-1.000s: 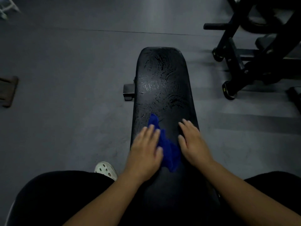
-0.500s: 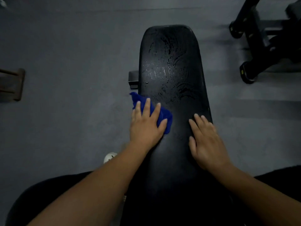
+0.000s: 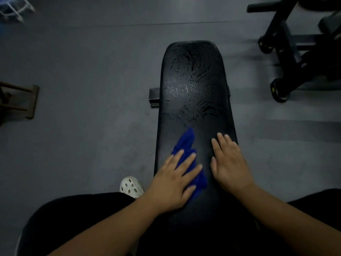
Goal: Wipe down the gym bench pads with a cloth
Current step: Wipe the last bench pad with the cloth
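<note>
A long black bench pad (image 3: 193,80) runs away from me between my legs, with wet streaks across its far half. A blue cloth (image 3: 185,143) lies on the pad's near left part. My left hand (image 3: 173,183) presses flat on the cloth with straight, spread fingers; cloth shows beyond the fingertips and beside the palm. My right hand (image 3: 229,161) rests flat on the bare pad near its right edge, close beside the cloth and holding nothing.
Grey floor surrounds the bench. A black machine frame with wheels (image 3: 282,89) stands at the right. A bench foot bracket (image 3: 154,97) sticks out on the left. A wooden frame (image 3: 20,100) lies far left. My white shoe (image 3: 131,186) is beside the bench.
My left hand has slid the cloth back from the pad's left edge toward the middle and nearer to me. The right hand has kept its place on the pad.
</note>
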A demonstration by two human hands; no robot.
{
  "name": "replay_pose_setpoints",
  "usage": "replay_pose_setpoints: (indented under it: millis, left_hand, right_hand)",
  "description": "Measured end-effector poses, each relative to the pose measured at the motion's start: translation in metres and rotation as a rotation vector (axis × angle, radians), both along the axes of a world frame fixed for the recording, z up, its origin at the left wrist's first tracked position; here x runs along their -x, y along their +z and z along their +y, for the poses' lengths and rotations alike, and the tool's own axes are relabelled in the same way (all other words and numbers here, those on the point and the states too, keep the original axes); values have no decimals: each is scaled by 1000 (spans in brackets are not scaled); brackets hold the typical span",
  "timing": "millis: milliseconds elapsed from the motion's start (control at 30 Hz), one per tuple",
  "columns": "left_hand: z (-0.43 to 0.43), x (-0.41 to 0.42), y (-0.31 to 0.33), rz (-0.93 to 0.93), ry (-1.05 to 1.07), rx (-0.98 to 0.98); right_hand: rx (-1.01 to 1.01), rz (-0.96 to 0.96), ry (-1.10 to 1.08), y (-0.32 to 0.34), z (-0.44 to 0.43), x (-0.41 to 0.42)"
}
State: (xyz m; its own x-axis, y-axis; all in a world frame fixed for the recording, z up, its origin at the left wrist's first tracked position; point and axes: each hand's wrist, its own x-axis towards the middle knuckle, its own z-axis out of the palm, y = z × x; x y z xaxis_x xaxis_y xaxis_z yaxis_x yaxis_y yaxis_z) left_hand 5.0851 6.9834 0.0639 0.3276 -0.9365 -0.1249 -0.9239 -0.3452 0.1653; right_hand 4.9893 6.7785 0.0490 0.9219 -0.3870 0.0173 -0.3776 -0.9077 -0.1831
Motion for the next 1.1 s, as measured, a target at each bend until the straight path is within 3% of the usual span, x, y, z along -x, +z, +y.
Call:
replay_pose_setpoints:
  millis: [67, 133, 267, 300, 433, 467, 600, 667, 767, 833, 900, 1000, 1100]
  left_hand:
    - [34, -10, -3, -33, -102, -13]
    - [32, -31, -6, -81, -52, -47]
    - [-30, -20, 3, -8, 465, -82]
    - [-33, -6, 3, -14, 451, -51]
    - [16, -8, 2, -63, -77, -30]
    - [19, -30, -3, -68, -25, -38]
    - [-48, -88, -5, 34, 596, -50]
    - [-82, -69, -4, -66, 494, -5]
    - [-62, -54, -7, -91, -72, 15]
    - [-43, -84, -10, -112, -208, 3]
    - [-52, -109, -11, -152, -23, 11]
    - [-95, -84, -9, -94, 336, -7]
    - [-70, -44, -5, -55, 158, 24]
  right_hand:
    - [6, 12, -13, 0, 4, -5]
    - [12, 17, 17, -3, 7, -6]
    - [-6, -30, 121, -4, 5, -4]
    - [-28, -48, 139, -4, 4, -3]
    - [-56, -70, 178, -3, 3, -4]
    - [-63, -69, 166, -4, 3, -3]
    - [-91, -120, 141, -6, 3, -3]
    - [-105, -134, 133, -6, 3, -2]
    - [-128, -163, 119, -6, 3, -4]
    - [-141, -186, 108, -5, 3, -3]
    - [-152, -192, 100, -5, 2, -5]
    - [-156, -212, 103, -6, 1, -6]
    - [-169, -209, 94, -5, 0, -5]
